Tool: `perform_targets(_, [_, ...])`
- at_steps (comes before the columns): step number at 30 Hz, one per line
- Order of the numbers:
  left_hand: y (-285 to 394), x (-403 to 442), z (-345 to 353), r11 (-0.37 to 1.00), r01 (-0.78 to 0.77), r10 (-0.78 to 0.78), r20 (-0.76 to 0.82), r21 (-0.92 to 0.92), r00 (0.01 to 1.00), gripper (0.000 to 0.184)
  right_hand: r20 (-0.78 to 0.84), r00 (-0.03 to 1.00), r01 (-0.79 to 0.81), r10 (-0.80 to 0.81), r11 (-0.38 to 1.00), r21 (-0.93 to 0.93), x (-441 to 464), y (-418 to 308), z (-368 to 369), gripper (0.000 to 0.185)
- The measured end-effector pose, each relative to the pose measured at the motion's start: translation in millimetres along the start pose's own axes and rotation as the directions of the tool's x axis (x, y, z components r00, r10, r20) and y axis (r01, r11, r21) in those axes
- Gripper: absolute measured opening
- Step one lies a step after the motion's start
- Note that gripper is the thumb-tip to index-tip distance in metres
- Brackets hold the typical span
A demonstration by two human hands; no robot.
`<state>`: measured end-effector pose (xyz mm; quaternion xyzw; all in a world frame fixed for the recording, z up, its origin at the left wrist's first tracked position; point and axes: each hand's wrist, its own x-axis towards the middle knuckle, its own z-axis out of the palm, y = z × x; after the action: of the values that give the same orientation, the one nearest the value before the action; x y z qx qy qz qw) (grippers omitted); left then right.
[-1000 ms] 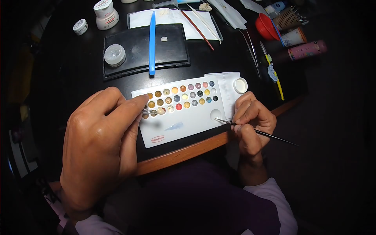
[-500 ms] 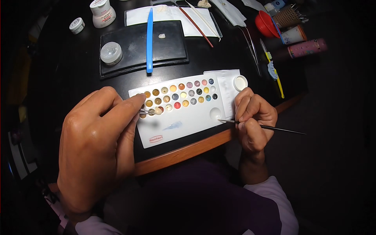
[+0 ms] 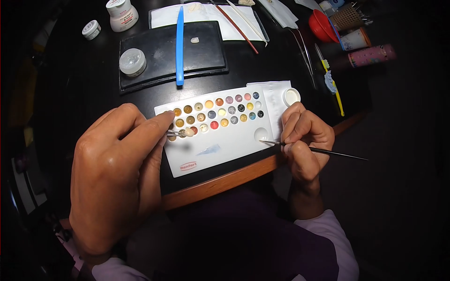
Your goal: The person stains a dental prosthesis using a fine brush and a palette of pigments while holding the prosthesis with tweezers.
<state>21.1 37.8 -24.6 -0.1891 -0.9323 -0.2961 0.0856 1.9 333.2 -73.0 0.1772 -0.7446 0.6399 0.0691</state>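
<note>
My left hand (image 3: 110,159) is closed on metal tweezers (image 3: 173,133). Their tips grip a small cream tooth crown (image 3: 189,132), which is above the left part of a white palette (image 3: 234,147). Rows of small wells with coloured pastes fill the palette's upper half, and a bluish smear (image 3: 208,150) marks its bare lower part. Pinched in my right hand (image 3: 307,136) is a thin dark-handled brush (image 3: 340,153). Its fine tip is at the larger round hollow (image 3: 261,135) near the palette's right edge. The left fingers hide the palette's upper left corner.
Behind the palette lies a black slab (image 3: 157,47) with a blue stick (image 3: 179,47) and a clear-lidded jar (image 3: 132,62). A small open jar (image 3: 291,96) stands beside my right hand. Further right are long tweezers (image 3: 303,56), a yellow toothbrush (image 3: 333,89) and a red bowl (image 3: 323,25).
The brush tip has shifted slightly left within the larger hollow. The whole view has moved a little. My left hand keeps the crown in the tweezers at the same place over the palette.
</note>
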Motion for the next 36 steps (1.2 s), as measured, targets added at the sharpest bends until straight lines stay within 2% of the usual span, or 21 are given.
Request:
perform_targets(3, [-1.3, -0.3, -1.3, 1.000, 0.003, -0.003, 0.005, 0.002, 1.000, 0.025, -0.046, 0.997, -0.066, 0.067, 0.998, 0.016, -2.5, -2.2, 1.9, 0.008])
perform_targets(6, [-3.3, 0.0, -6.1, 1.000, 0.022, -0.023, -0.025, -0.019, 0.999, 0.025, -0.036, 0.998, -0.045, 0.045, 0.999, 0.018, -2.1, -1.3, 2.5, 0.008])
perform_targets(8, [-5.6, 0.4, -11.6, 0.996, 0.071, -0.073, -0.048, -0.055, 0.996, 0.025, -0.022, 0.999, -0.032, 0.031, 0.999, -0.034, -0.6, -2.2, 2.0, 0.007])
perform_targets(12, [-9.8, 3.2, -25.7, 0.981, 0.181, -0.188, -0.103, -0.070, 0.977, 0.025, -0.056, 0.998, -0.026, 0.026, 1.000, 0.008, -1.5, -1.1, 2.7, 0.009])
perform_targets(18, [-32.9, 5.0, -35.0, 0.982, 0.185, -0.189, -0.146, -0.039, 0.971, 0.023, -0.106, 0.994, 0.033, -0.027, 0.998, 0.058, 8.1, -4.2, 6.0, 0.011])
perform_targets(22, [-42.1, 12.3, -40.8, 0.973, 0.231, -0.226, -0.181, 0.010, 0.957, 0.022, 0.068, 0.987, 0.148, -0.146, 0.989, -0.014, 35.6, -17.4, 13.6, 0.010])
perform_targets(27, [-56.2, 20.8, -30.4, 0.969, 0.246, -0.243, -0.208, -0.014, 0.948, 0.027, 0.338, 0.901, 0.311, -0.272, 0.948, -0.065, 91.2, -27.1, 30.4, 0.013])
perform_targets(29, [-60.5, 25.2, -24.6, 0.973, 0.232, -0.231, -0.222, -0.021, 0.947, 0.031, 0.372, 0.901, 0.248, -0.225, 0.969, -0.015, 103.6, -28.2, 41.1, 0.011])
perform_targets(30, [-59.3, 26.8, -24.2, 0.972, 0.233, -0.232, -0.214, -0.021, 0.949, 0.031, 0.412, 0.876, 0.284, -0.250, 0.958, -0.023, 111.5, -25.0, 43.2, 0.011])
perform_targets(33, [-57.0, 32.5, -22.9, 0.970, 0.240, -0.242, -0.190, -0.036, 0.951, 0.036, 0.396, 0.882, 0.260, -0.254, 0.965, 0.040, 119.5, -15.7, 58.2, 0.014])
perform_targets(36, [-66.4, 37.2, -12.8, 0.986, 0.162, -0.166, -0.262, -0.036, 0.951, 0.040, 0.404, 0.876, 0.271, -0.265, 0.962, 0.042, 121.5, -3.5, 66.4, 0.014])
